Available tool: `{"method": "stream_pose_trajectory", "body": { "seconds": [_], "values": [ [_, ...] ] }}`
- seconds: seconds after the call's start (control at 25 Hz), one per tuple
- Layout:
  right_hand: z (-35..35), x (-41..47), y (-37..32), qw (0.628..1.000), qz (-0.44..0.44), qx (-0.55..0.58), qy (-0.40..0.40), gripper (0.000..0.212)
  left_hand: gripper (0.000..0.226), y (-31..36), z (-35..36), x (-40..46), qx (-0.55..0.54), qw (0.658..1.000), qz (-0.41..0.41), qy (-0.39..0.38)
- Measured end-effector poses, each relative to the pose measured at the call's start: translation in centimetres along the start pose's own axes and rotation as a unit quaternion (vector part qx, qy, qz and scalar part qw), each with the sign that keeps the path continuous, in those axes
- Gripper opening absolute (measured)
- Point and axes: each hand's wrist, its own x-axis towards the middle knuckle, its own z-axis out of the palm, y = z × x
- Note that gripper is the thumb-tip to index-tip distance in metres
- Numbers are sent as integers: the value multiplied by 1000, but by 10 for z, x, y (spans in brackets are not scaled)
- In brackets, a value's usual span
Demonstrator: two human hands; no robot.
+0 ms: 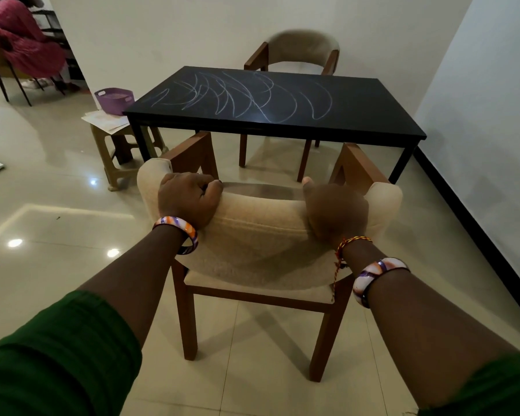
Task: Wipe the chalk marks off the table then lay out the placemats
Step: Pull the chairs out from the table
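A black rectangular table (pixel 373 115) stands ahead, its top covered with white chalk scribbles (pixel 237 96) across the left and middle. In front of it is a wooden chair with a beige padded backrest (pixel 258 223), its back toward me. My left hand (pixel 188 198) grips the left part of the backrest's top. On the right part rests my right hand (pixel 335 210), fingers curled over the edge. No cloth is in view. Pale sheets (pixel 105 121) that may be placemats lie on a stool left of the table.
A second beige chair (pixel 297 52) stands behind the table against the wall. A tan plastic stool (pixel 117 154) at the table's left carries a purple basket (pixel 114 99). The right wall with dark skirting runs close by. Glossy tiled floor opens to the left.
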Motion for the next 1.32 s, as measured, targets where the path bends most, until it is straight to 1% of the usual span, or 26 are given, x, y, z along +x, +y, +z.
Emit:
{"method": "stream_pose_trajectory", "body": {
  "seconds": [0.12, 0.24, 0.32, 0.52, 0.68, 0.76, 0.88, 1.0, 1.08, 1.16, 1.24, 1.32],
  "values": [
    [4, 13, 5, 1000, 1, -9, -7, 74, 58, 1, 6, 11, -9, 1000, 4, -6],
    [9, 27, 9, 1000, 8, -17, -18, 68, 50, -3, 14, 26, 6, 1000, 12, -13],
    [15, 37, 11, 1000, 11, -18, -18, 66, 49, -8, 21, 38, 11, 1000, 15, -11],
    [29, 56, 11, 999, 21, -30, -14, 66, 66, -19, 31, 59, -3, 1000, 19, -2],
    [28, 55, 9, 1000, 18, -21, -12, 63, 67, -22, 30, 60, 8, 1000, 21, -13],
    [24, 54, 8, 999, 14, -31, -29, 63, 65, -19, 28, 61, 27, 999, 30, -35],
    [18, 57, 4, 994, 9, -62, -90, 67, 56, -14, 19, 64, 78, 992, 39, -92],
    [14, 60, 5, 987, 13, -93, -133, 74, 53, -12, 14, 67, 99, 983, 32, -149],
    [16, 61, 9, 985, 14, -109, -135, 77, 56, -11, 14, 71, 114, 977, 32, -179],
    [19, 58, 12, 986, 5, -108, -123, 80, 53, -9, 14, 75, 138, 967, 43, -210],
    [18, 56, 16, 990, -8, -84, -116, 77, 48, -1, 16, 76, 166, 952, 73, -246],
    [15, 54, 24, 990, -27, -62, -124, 81, 52, 14, 21, 73, 175, 934, 117, -290]
  ]
}}
